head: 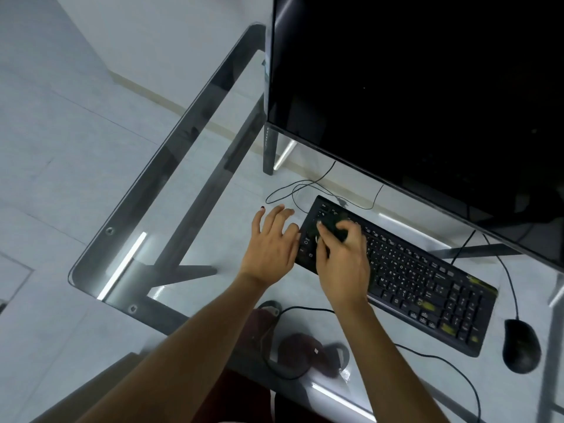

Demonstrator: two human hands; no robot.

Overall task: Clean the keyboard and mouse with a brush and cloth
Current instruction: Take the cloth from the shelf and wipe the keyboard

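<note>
Item, keyboard [406, 276]: black, wired, lying at a slant on the glass desk [189, 215], its left end toward the middle of the desk and its number pad end toward the mouse [521, 346]. Yellowish smudges are showing on the keys at the number pad end.

Item, my right hand [341, 257]: I am resting it over the left end of the keyboard, fingers curled round a small dark object [334, 228] that I am pressing against the keys. The object is blurred and mostly covered by my fingers, so I cannot tell whether it is the brush or the cloth. A ring is showing on one finger.

Item, my left hand [271, 242]: I am laying it flat on the glass just beside the keyboard's left edge, fingers spread and relaxed, grasping nothing; the fingertips nearest the keyboard are touching or almost touching its edge.

Item, mouse: black, wired, sitting on the glass just beyond the keyboard's number pad end, apart from both my hands.

Item, monitor [427, 87]: large, dark screen, standing behind the keyboard.

Item, cables [305, 190]: thin black leads are looping on the glass behind the keyboard's left end, and another is curving along the desk's near edge.

Item, under the glass: my feet in sandals [302, 352] are showing through on the pale floor
</note>
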